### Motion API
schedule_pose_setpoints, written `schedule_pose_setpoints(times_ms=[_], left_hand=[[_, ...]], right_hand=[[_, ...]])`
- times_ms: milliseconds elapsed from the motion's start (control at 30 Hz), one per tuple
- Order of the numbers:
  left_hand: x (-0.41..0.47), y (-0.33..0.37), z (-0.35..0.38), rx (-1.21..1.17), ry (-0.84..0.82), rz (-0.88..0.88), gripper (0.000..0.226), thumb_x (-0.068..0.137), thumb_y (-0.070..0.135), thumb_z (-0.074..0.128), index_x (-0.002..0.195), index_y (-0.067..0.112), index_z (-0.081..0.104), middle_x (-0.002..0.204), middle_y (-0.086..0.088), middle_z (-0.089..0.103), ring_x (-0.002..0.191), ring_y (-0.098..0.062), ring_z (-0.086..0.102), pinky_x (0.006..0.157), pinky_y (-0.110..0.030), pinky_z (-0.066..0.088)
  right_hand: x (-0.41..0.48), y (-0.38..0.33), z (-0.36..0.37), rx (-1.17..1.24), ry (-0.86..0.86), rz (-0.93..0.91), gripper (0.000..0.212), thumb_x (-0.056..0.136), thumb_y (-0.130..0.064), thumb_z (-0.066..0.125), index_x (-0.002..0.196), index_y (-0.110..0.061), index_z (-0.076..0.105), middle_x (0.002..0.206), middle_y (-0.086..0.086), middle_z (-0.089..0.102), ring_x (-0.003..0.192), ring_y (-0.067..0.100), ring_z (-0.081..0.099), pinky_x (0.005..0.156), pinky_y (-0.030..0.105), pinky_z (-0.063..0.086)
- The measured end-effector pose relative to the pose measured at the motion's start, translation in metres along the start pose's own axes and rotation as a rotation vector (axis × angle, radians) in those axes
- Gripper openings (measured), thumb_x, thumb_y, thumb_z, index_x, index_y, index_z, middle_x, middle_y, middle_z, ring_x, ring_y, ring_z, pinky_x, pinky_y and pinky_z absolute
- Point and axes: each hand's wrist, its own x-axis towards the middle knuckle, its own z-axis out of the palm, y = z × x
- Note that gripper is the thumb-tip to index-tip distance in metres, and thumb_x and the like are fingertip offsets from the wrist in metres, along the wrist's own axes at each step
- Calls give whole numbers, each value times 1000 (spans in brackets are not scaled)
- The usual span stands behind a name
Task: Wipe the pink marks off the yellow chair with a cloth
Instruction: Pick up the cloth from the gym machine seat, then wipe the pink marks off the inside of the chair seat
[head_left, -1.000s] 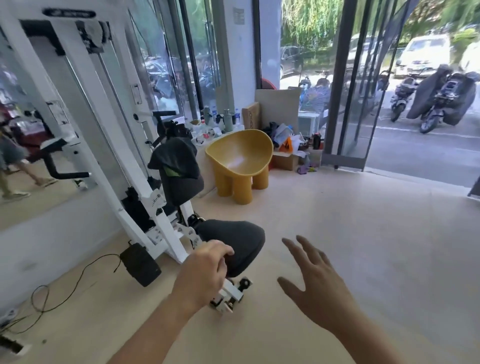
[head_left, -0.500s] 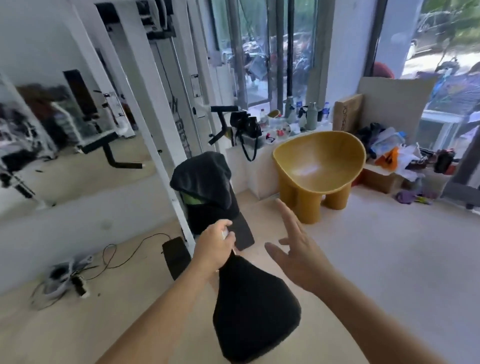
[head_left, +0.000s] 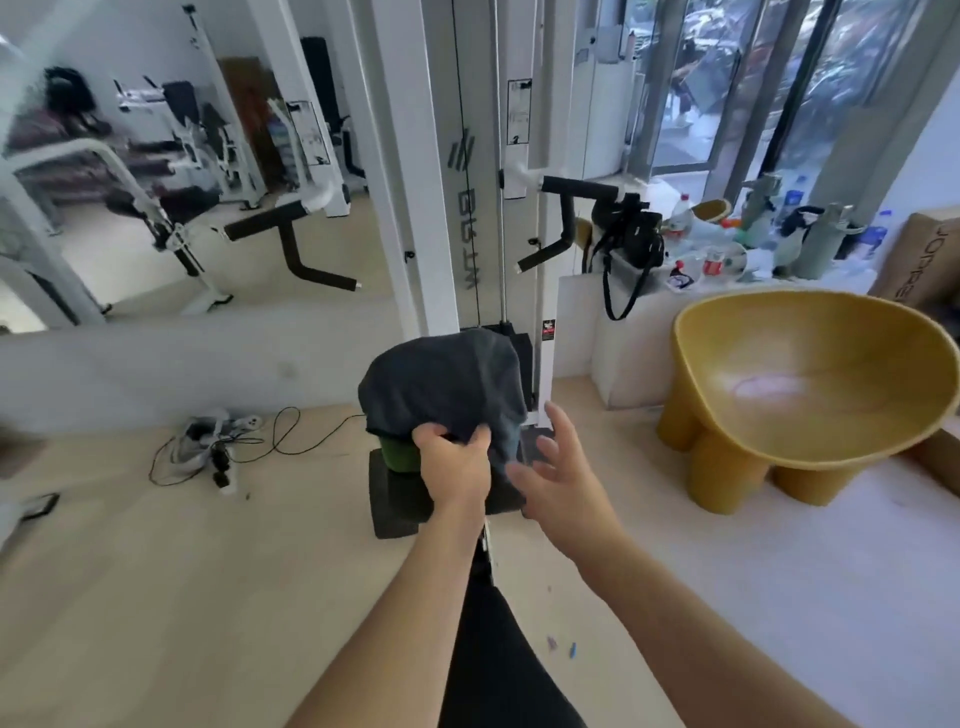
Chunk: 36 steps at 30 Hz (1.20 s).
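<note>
A dark grey cloth (head_left: 441, 384) is draped over the backrest of a gym machine in the middle of the head view. My left hand (head_left: 454, 467) grips its lower edge in a closed fist. Just to the right, my right hand (head_left: 558, 473) hovers with fingers spread, holding nothing. The yellow chair (head_left: 800, 415) stands on the floor at the right, a round tub shape on stubby legs. Faint pink marks (head_left: 769, 387) show on its seat.
The white gym machine frame (head_left: 447, 156) rises behind the cloth, with black handles (head_left: 566, 218) sticking out. Its black seat pad (head_left: 498, 665) is under my arms. A white ledge (head_left: 639, 317) holds a camera, bottles and clutter. Cables (head_left: 218, 452) lie on the floor left.
I have come closer to the machine. My left hand moved up from the seat area and took hold of the dark cloth. My right hand followed beside it, still open.
</note>
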Motion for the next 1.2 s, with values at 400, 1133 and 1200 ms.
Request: schedule_pose_setpoints(times_ms=[400, 1133, 1200], left_hand=[[-115, 34, -14, 478, -476, 643, 17, 88, 42, 58, 89, 26, 64, 75, 11, 63, 71, -8, 59, 62, -26, 48], [-263, 100, 368, 502, -632, 1023, 14, 92, 17, 59, 82, 27, 64, 66, 12, 61, 67, -7, 56, 63, -16, 40], [-261, 113, 395, 647, -659, 1109, 11, 92, 23, 58, 85, 29, 65, 71, 14, 62, 71, -12, 59, 65, -26, 45]], right_hand=[[11, -32, -91, -250, -143, -118, 28, 97, -31, 54, 83, -9, 65, 73, 9, 67, 66, 18, 61, 65, 40, 52], [-91, 4, -586, -872, 41, 60, 74, 73, -30, 79, 122, -56, 30, 108, -25, 38, 87, 0, 50, 59, 11, 45], [-82, 16, -616, -801, 169, 7, 39, 79, -25, 74, 100, -45, 47, 100, -14, 50, 75, 6, 53, 52, 15, 43]])
